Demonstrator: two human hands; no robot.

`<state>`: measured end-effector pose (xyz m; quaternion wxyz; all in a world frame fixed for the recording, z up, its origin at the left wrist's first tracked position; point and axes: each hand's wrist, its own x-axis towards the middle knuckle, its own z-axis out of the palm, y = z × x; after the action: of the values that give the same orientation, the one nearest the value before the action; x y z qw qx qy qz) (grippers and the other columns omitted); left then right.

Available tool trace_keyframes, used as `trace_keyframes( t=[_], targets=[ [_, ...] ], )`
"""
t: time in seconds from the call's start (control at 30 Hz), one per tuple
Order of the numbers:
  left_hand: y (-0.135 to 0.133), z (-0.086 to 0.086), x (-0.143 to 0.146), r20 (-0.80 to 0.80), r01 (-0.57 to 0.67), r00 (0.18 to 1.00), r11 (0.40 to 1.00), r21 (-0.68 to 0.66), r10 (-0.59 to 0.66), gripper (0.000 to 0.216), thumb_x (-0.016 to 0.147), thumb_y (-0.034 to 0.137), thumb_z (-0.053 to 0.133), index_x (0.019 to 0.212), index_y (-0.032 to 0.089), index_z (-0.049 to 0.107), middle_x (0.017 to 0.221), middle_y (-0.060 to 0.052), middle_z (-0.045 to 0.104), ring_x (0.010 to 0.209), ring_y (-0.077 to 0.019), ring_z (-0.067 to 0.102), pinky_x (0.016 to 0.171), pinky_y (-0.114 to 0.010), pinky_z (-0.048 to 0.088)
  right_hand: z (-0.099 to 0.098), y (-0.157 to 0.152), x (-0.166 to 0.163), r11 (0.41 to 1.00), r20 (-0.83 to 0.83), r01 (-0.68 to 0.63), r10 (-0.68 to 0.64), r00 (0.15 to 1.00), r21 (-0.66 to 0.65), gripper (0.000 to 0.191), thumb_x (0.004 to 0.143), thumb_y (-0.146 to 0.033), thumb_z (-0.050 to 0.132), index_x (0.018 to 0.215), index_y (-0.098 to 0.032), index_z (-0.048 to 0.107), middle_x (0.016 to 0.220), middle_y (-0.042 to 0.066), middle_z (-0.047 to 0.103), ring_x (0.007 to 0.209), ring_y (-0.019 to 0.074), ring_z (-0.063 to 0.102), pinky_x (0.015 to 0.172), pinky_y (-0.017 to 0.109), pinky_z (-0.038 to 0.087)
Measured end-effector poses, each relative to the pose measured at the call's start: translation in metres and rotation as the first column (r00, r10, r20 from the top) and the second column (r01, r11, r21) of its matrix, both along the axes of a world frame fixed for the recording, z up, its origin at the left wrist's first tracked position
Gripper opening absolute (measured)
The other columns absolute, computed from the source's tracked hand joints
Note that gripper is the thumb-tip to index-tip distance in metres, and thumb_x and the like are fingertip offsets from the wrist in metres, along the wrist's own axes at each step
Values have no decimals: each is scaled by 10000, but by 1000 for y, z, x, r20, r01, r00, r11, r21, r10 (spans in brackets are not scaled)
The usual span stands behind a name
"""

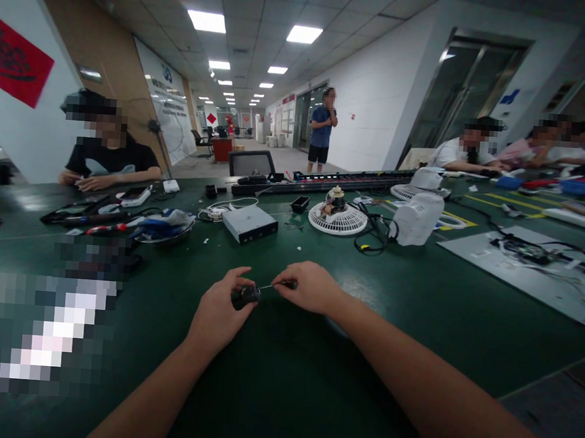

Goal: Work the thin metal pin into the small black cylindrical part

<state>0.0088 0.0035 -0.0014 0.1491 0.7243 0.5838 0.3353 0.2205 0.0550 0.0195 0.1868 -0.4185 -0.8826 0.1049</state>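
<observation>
Between the fingers of my left hand (220, 311) is a small black part (245, 297), its exact kind too small to make out. My right hand (308, 287) pinches a screwdriver (288, 284) by its dark handle. The thin metal shaft points left, and its tip meets the right end of the black part. Both hands are closed on what they hold, just above the green tabletop (281, 378). Parts of the screwdriver handle and of the black part are hidden by my fingers.
Beyond my hands lie a silver disc drive (250, 224), a small black tray (300, 204), a white fan grille with motor (337, 219) and a white housing (417, 218). Tools and a cloth (164, 225) lie left; a grey panel (528, 289) lies right. Several people are around.
</observation>
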Motion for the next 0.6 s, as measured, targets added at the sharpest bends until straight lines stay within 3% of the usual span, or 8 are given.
trace_keyframes(
  t=[0.1,0.3,0.5,0.6],
  targets=[
    [0,-1,0,-18,-18,1000,1000,-5,18,577,742,208,691,1275,261,478,1079,-25,714,1023,-228,661,952,-431,488,-1,0,1,999,21,-26,27,999,-27,223,837,-307,575,957,-267,758,858,17,735,766,173,638,670,275,420],
    [0,-1,-3,-7,-2,1000,1000,19,2,572,742,228,698,1267,269,475,1069,-18,714,1035,-226,658,954,-422,486,-3,2,3,979,-105,-155,141,984,-134,239,845,-277,562,983,-228,752,811,5,731,688,132,625,628,240,422],
    [2,-3,0,18,49,999,998,-35,-48,522,791,221,645,1278,260,463,1116,-35,688,995,-216,670,923,-397,504,-4,3,1,995,-41,26,-30,999,-97,222,831,-323,574,928,-254,762,788,6,724,666,138,615,580,239,391],
    [1,-4,0,11,43,999,999,-31,-43,526,776,207,659,1265,270,475,1093,-23,689,977,-216,672,909,-402,514,-2,1,2,994,-6,-31,30,1000,-105,203,812,-307,590,886,-236,765,758,6,719,640,134,606,571,235,385]
  ],
)
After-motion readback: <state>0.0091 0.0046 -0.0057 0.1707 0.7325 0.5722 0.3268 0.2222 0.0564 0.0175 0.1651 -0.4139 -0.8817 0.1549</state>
